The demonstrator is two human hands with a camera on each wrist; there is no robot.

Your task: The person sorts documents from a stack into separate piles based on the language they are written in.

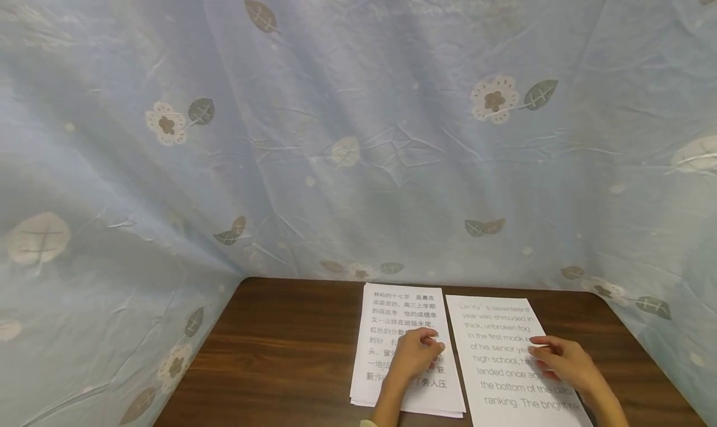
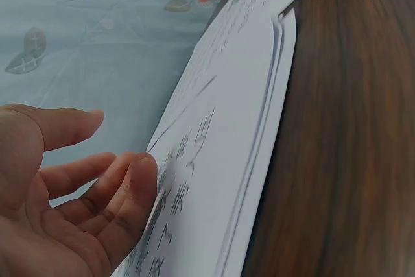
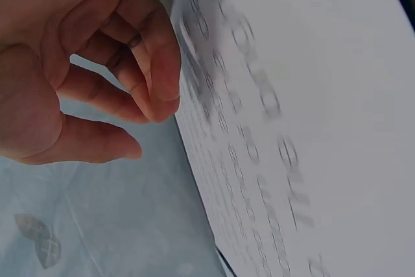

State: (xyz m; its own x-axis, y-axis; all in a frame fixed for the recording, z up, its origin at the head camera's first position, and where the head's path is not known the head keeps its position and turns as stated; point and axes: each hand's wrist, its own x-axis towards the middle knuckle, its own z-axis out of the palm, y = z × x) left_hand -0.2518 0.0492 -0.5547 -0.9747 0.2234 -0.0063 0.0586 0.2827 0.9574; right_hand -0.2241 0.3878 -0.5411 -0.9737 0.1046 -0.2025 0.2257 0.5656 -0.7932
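Paper stack (image 1: 386, 346): flat, layered | left grip (image 1: 416, 354), right grip (image 1: 566, 363): relaxed, thumbs parted | wood-grain table (image 1: 274, 352) | paper contact unclear

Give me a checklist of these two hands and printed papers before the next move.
1. Left hand holding nothing: ok, fingers loosely bent over the Chinese-text stack.
2. Right hand holding nothing: ok, thumb and fingers apart by the English-text paper.
3. Chinese-text stack squared: not ok, sheet edges are offset at the near side.
4. Text uncovered: not ok, each hand hides some print in the head view.
5. English-text paper a single sheet: cannot tell.
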